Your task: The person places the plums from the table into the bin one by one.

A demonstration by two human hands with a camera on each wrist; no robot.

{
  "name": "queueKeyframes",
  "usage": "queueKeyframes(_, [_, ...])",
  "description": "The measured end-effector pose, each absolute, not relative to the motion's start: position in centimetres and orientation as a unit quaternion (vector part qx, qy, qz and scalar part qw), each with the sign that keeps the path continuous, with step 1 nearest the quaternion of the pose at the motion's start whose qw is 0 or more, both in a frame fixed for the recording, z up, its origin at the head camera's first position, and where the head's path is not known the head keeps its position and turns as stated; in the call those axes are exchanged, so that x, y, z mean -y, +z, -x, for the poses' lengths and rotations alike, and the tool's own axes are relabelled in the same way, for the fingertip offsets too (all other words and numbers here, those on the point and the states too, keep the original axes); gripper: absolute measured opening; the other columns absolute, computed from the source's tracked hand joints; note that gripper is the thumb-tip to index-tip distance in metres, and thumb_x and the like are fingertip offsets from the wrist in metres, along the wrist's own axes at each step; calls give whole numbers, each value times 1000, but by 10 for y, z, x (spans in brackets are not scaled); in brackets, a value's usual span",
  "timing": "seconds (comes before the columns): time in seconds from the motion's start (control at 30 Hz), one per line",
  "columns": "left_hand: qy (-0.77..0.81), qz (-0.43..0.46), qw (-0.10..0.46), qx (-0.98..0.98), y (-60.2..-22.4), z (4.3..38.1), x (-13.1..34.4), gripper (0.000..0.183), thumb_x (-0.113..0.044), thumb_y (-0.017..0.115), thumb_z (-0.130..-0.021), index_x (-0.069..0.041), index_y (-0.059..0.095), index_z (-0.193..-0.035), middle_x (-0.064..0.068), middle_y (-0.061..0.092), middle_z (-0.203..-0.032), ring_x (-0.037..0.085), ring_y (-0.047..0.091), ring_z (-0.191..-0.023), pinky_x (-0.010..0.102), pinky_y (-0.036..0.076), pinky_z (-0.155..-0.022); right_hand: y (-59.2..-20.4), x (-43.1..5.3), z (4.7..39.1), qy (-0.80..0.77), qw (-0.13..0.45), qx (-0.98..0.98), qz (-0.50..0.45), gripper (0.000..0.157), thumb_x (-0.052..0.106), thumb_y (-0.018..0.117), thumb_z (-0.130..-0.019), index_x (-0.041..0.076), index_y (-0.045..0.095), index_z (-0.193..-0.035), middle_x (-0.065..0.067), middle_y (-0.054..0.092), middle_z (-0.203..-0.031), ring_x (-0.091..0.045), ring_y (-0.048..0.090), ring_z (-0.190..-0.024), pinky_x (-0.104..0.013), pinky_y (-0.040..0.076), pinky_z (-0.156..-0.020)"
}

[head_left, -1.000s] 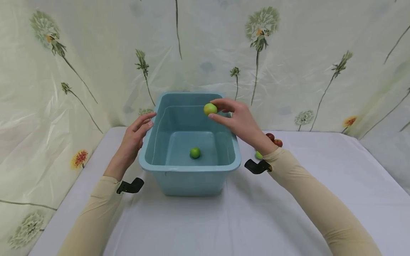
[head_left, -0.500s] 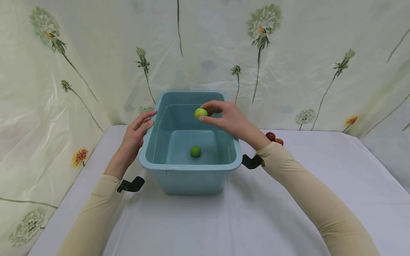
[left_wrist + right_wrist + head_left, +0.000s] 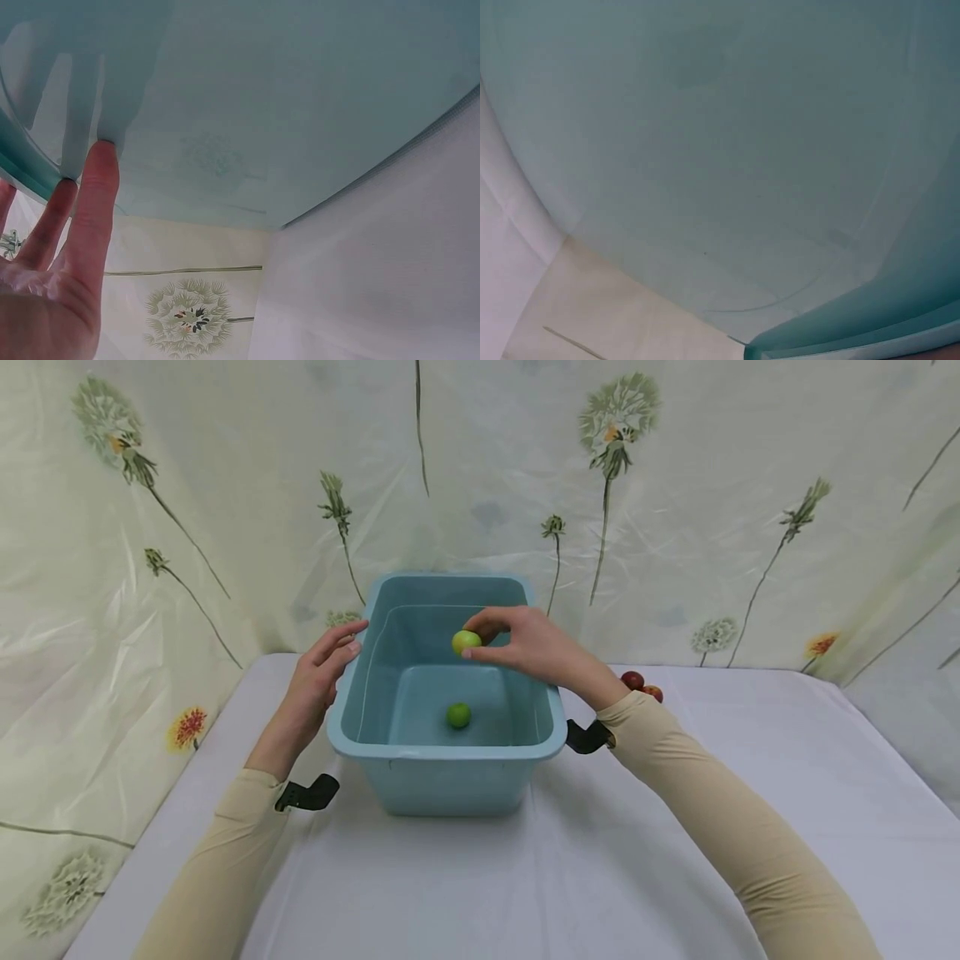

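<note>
A light blue plastic tub [image 3: 450, 781] stands on the table in the head view. Over its inside, my right hand [image 3: 536, 647] pinches a small round yellow-green fruit [image 3: 464, 642] between thumb and fingers. Below, one green fruit [image 3: 458, 716] lies on the tub floor. My left hand [image 3: 309, 685] is at the tub's left side, fingers extended; in the left wrist view its fingers [image 3: 96, 195] touch the outer wall [image 3: 285, 97]. The right wrist view is filled mostly by the tub wall [image 3: 705, 150], so the held fruit is hidden there.
Two red fruits [image 3: 633, 680] lie on the white-covered table [image 3: 787, 760] right of the tub, partly behind my right forearm. A plastic sheet [image 3: 480, 460] printed with dandelions hangs behind and at the sides.
My right hand has moved left and lower over the tub, carrying the yellow-green fruit. A green fruit on the table at right has become hidden behind the right arm. My left hand stays put.
</note>
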State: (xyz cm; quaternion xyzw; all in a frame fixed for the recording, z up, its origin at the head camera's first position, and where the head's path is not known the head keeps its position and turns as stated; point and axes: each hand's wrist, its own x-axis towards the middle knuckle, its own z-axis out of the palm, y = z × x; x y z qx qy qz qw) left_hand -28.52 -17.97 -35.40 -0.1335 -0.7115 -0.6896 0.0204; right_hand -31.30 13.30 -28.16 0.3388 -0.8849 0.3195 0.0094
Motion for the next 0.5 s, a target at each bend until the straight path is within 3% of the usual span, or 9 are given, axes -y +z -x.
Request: queueKeyframes(0.5, [-689,127,21,713,-353,285,180,47,-41,56,-99,-25,51,-144,10,48,-139,26,52,-120,32,54,-79,-280,-136,310,327,-5,879,-348,37,33,71,-92,17,65,-124,3,66,-115,-11,59,-107,-36,47,-89])
